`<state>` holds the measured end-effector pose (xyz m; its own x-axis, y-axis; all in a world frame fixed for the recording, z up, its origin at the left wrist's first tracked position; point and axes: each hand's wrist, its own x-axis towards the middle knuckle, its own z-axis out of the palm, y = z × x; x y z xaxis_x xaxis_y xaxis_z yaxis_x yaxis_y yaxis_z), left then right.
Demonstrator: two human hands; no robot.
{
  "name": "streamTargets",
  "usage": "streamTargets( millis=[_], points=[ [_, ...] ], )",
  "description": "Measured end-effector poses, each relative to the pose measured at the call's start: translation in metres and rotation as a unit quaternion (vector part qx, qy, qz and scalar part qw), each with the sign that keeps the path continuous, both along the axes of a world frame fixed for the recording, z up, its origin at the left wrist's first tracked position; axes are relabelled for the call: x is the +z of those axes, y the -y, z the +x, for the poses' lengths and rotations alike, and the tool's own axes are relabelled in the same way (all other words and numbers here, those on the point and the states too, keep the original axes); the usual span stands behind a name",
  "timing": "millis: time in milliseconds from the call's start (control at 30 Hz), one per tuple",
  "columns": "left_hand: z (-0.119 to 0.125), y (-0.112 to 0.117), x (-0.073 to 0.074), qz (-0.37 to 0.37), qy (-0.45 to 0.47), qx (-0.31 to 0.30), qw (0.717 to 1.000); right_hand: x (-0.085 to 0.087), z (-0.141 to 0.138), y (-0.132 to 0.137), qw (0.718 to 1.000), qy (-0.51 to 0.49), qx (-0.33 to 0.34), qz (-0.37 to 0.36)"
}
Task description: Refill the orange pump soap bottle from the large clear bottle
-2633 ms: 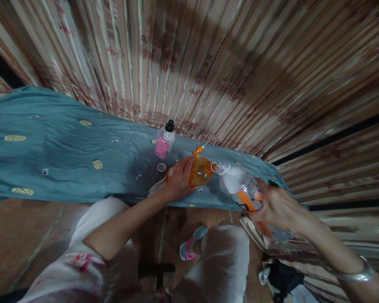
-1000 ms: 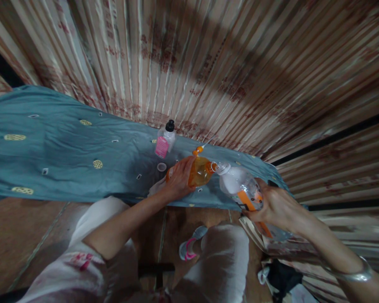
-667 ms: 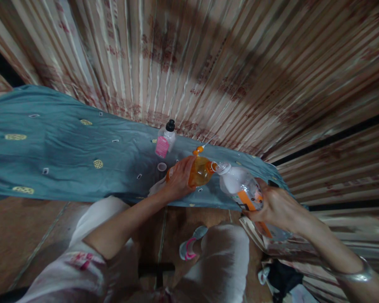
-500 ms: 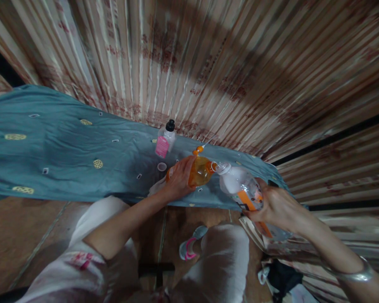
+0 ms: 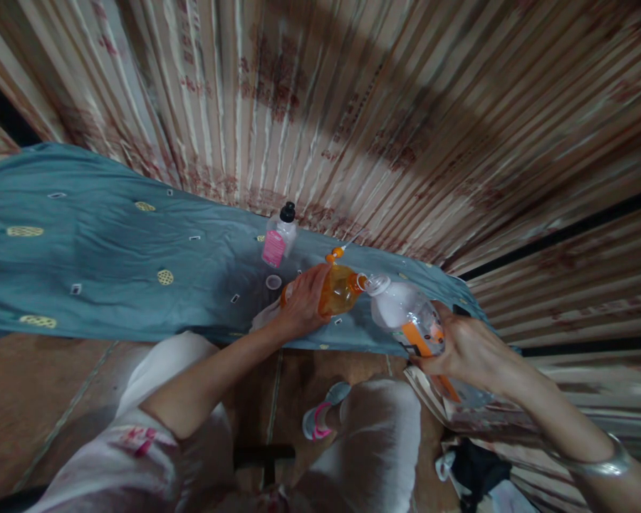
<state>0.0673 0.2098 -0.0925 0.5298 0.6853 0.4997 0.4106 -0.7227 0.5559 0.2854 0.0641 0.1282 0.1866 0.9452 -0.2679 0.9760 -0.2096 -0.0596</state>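
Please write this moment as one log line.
left hand grips orange bottle | right hand holds clear bottle tilted, mouth at its neck | pink-label bottle on blue cloth

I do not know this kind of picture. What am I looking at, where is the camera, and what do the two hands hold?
There is no machine here. A person wears one camera on the head, so the view looks down over their own arms and knees. The left hand grips an orange bottle over a blue cloth. The right hand holds a clear bottle tilted, with its mouth against the orange bottle's opening. On the cloth stand a small bottle with a pink label and black cap, and beside it lies a white ring, perhaps a cap. A striped curtain hangs behind.
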Motion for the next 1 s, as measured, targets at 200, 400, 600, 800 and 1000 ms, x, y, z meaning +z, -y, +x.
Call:
streamTargets(
  millis=[200, 400, 600, 800, 1000],
  points=[
    [0.0013, -0.002, -0.003, 0.007, 0.006, 0.006, 1.0, -0.0009, 0.0, -0.0006, 1.0, 0.004, 0.002, -0.001],
    [0.0012, -0.0016, -0.0043, 0.014, -0.001, 0.009, 1.0, -0.0008, 0.0008, 0.0003, 1.0, 0.013, 0.009, 0.004],
    [0.0007, -0.0006, -0.0031, 0.018, 0.008, 0.004, 1.0, 0.0016, -0.0024, -0.0004, 1.0, 0.013, 0.002, -0.003],
    [0.0005, -0.0011, -0.0033, 0.018, 0.003, 0.006, 1.0, -0.0003, -0.0003, -0.0005, 1.0, 0.008, 0.001, -0.007],
    [-0.0005, -0.0009, -0.0033, 0.023, -0.008, 0.011, 1.0, -0.0022, 0.001, -0.0004, 1.0, 0.009, -0.003, -0.009]
  ],
)
